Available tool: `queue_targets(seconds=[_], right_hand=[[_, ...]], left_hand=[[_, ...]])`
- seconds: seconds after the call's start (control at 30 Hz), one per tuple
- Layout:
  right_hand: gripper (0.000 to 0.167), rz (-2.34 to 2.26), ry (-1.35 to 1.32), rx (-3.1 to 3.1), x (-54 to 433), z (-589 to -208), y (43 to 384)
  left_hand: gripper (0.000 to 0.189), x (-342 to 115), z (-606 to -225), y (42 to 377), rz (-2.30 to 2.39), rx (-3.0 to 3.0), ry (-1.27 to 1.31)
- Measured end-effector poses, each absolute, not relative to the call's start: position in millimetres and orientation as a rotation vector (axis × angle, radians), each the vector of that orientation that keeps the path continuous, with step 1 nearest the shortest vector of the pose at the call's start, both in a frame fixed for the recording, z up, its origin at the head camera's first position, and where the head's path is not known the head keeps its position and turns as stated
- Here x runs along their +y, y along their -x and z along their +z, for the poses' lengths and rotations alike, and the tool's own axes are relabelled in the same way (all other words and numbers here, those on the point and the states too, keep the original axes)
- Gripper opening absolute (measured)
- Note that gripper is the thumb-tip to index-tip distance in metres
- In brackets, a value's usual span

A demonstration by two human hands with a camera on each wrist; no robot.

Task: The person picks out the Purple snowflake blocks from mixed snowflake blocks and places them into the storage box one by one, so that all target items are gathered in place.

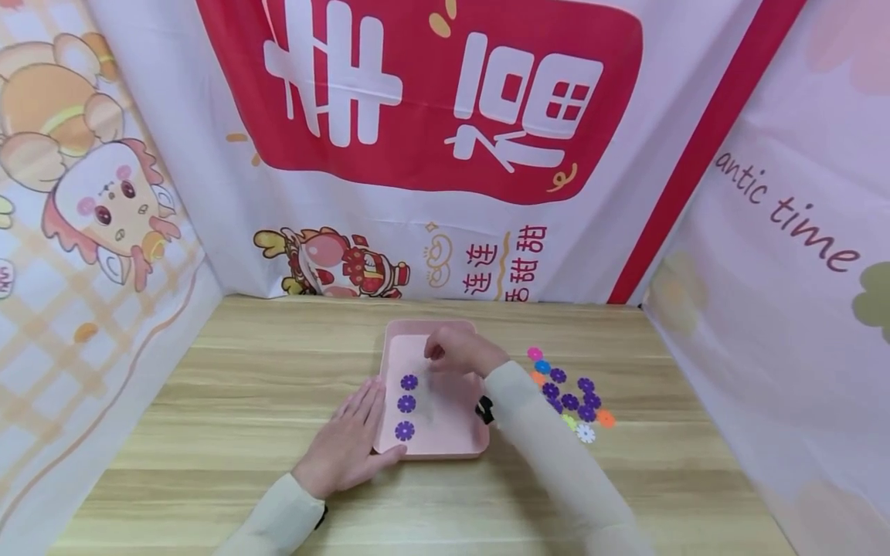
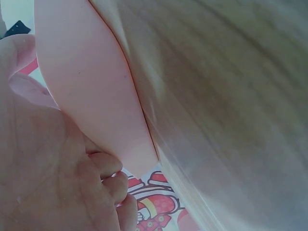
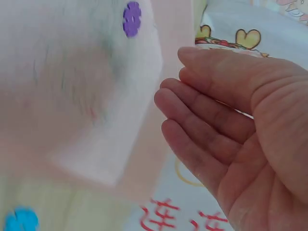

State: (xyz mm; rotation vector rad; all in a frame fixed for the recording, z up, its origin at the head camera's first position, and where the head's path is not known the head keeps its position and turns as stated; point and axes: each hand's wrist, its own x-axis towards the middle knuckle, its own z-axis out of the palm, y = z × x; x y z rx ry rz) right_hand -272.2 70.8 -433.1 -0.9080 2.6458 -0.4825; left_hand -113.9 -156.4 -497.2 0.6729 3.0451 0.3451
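Table [image 1: 229,386] w/ tray [image 1: 448,436] partly behind R hand [image 1: 463,350]

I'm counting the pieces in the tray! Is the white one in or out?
Out. The white piece lies on the table, outside the pink tray, next to a yellow-green piece.

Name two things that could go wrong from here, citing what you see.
The left hand might nudge the purple piece closest to its thumb, which lies at the rim of the tray. The right sleeve could scatter the loose pieces, as it passes right beside them.
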Motion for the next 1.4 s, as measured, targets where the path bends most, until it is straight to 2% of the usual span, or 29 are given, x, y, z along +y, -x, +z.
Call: queue_targets(seconds=[0.27,0.63,0.87,1.1,1.4], right_hand=[[0.025,-0.39,0.986,2.683,119,-407,259],[0.018,-0.264,0.992,2.699,193,-407,234],[0.023,-0.249,0.896,2.681,230,-420,222],[0.014,-0.28,0.832,2.7,258,-439,217],[0.011,-0.32,0.769,2.727,285,-454,217]], left_hand=[[0.1,-157,-494,115,0.35,3.033,-0.657],[0.1,-158,-491,114,0.349,3.02,-0.639],[0.101,-156,-494,115,0.342,3.017,-0.657],[0.1,-155,-493,114,0.346,3.022,-0.662],[0.1,-155,-492,114,0.343,3.024,-0.663]])
